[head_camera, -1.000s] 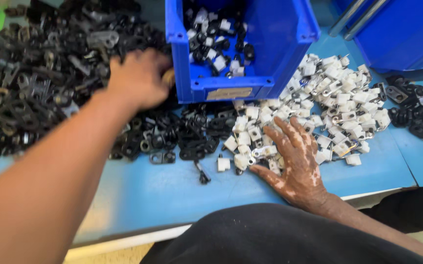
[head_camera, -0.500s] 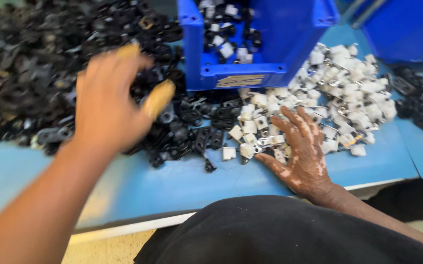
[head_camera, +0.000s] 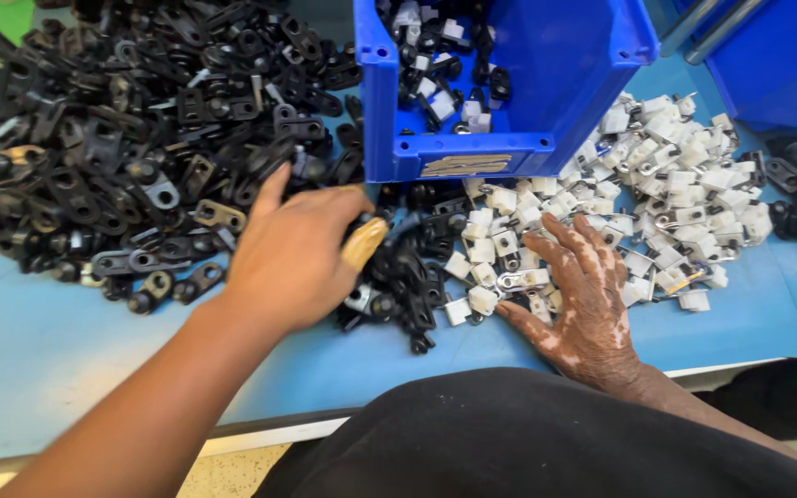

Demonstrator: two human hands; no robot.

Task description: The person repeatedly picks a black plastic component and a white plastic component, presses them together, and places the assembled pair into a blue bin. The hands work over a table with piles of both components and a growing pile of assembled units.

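— What's sitting behind everything? 
— A blue bin [head_camera: 592, 65] is holding mixed parts; a second blue bin [head_camera: 776, 65] is standing at the right, both resting on the blue table [head_camera: 48, 369].

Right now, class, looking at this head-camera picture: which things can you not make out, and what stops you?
- Left hand: its palm side faces the black parts, so any held part is hidden.
- Right hand: whatever lies under it among the white parts is covered.
- Blue bin: top cut by the frame edge.
- Second blue bin: cut by the right corner.
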